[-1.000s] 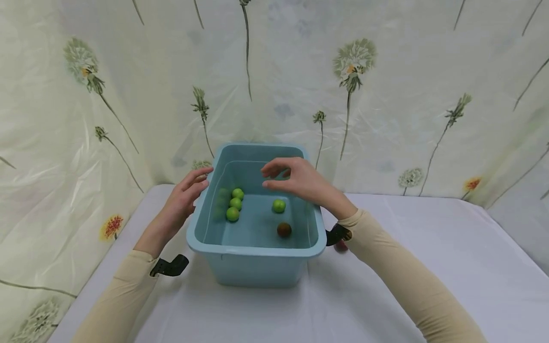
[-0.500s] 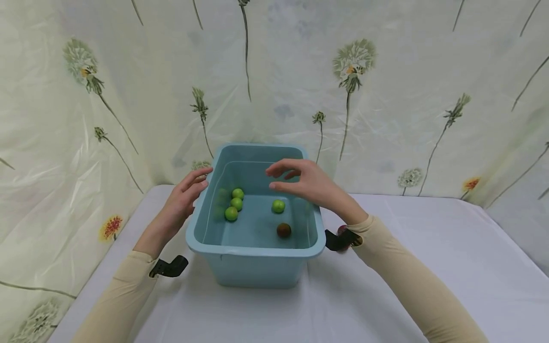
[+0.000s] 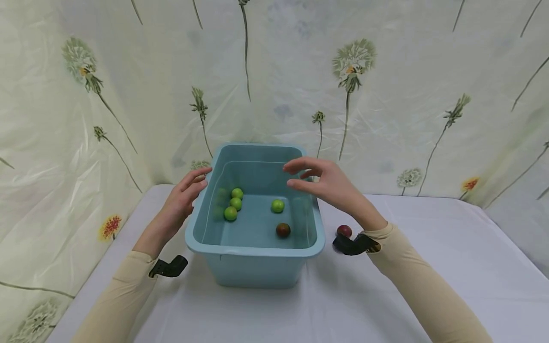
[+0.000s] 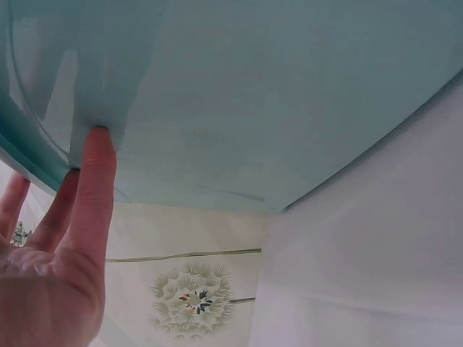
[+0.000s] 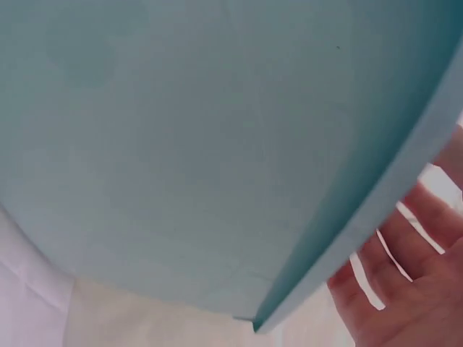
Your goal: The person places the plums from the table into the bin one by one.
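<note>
A light blue plastic tub (image 3: pixel 257 251) stands on the table. My left hand (image 3: pixel 177 202) is at its left side; the left wrist view shows the thumb tip (image 4: pixel 98 141) touching the outer wall under the rim. Above the tub's right rim hovers my right hand (image 3: pixel 328 183), fingers loosely bent and thumb apart, holding nothing. Inside the tub, three small green fruits lie in a row by the left wall, one of them a green fruit (image 3: pixel 230 213). Another green fruit (image 3: pixel 278 206) and a dark reddish-brown round fruit (image 3: pixel 283 230) sit apart towards the right.
On the white tablecloth (image 3: pixel 411 238), a dark red round fruit (image 3: pixel 344 231) lies right of the tub, partly hidden by the black wrist camera (image 3: pixel 353 244). Behind the table hangs a flower-printed plastic sheet (image 3: pixel 274 71).
My right hand has moved right, from over the tub's middle to its right rim, uncovering the dark red fruit on the table. The left hand has stayed in place.
</note>
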Demonstrator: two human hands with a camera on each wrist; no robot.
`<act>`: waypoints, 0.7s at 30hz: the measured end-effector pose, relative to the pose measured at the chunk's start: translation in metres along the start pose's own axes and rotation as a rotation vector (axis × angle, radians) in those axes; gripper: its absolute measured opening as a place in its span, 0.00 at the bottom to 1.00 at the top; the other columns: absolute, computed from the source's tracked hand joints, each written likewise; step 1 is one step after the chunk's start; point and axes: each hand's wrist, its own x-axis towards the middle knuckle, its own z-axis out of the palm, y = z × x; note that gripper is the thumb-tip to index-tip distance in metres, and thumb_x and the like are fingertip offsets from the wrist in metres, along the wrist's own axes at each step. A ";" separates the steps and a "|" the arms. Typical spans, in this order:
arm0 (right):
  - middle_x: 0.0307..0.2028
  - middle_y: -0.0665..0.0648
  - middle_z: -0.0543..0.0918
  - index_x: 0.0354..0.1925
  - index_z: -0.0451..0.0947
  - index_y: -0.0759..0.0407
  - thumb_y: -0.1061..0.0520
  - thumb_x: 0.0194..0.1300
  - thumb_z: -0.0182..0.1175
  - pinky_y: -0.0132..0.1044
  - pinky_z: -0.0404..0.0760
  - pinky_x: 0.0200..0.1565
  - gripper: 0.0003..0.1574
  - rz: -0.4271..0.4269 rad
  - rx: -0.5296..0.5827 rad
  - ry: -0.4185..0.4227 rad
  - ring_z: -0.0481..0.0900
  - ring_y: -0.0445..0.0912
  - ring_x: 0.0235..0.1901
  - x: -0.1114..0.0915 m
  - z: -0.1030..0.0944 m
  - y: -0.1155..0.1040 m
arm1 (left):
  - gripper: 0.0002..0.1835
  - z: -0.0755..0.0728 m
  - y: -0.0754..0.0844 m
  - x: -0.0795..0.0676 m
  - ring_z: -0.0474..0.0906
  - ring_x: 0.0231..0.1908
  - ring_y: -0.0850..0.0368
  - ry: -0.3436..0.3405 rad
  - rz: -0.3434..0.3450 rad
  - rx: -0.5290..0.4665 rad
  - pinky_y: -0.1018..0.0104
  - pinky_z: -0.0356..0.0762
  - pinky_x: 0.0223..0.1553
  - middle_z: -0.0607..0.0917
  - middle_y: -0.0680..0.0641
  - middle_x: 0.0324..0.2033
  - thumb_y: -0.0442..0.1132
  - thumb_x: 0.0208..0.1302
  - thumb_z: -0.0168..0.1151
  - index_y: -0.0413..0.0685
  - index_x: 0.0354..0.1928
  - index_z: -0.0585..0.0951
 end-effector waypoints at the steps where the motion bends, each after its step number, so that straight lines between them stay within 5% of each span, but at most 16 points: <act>1: 0.52 0.50 0.82 0.58 0.79 0.54 0.58 0.64 0.68 0.43 0.76 0.53 0.24 0.005 0.000 0.008 0.78 0.42 0.52 -0.002 -0.002 0.001 | 0.28 0.000 0.000 0.000 0.67 0.64 0.47 0.000 -0.001 0.003 0.59 0.79 0.48 0.68 0.45 0.64 0.55 0.73 0.51 0.60 0.72 0.64; 10: 0.52 0.49 0.82 0.57 0.79 0.51 0.54 0.66 0.66 0.41 0.76 0.51 0.21 0.018 -0.063 0.058 0.78 0.47 0.52 -0.023 -0.017 0.009 | 0.28 0.000 0.002 0.000 0.66 0.65 0.46 0.003 -0.006 0.016 0.55 0.77 0.49 0.69 0.45 0.64 0.55 0.73 0.52 0.58 0.71 0.65; 21: 0.52 0.46 0.82 0.57 0.79 0.50 0.51 0.66 0.66 0.36 0.77 0.50 0.22 0.096 -0.149 0.106 0.77 0.41 0.51 -0.050 -0.032 0.028 | 0.27 -0.002 0.003 0.002 0.69 0.61 0.47 0.001 -0.003 0.022 0.54 0.78 0.48 0.70 0.45 0.64 0.54 0.73 0.52 0.57 0.71 0.66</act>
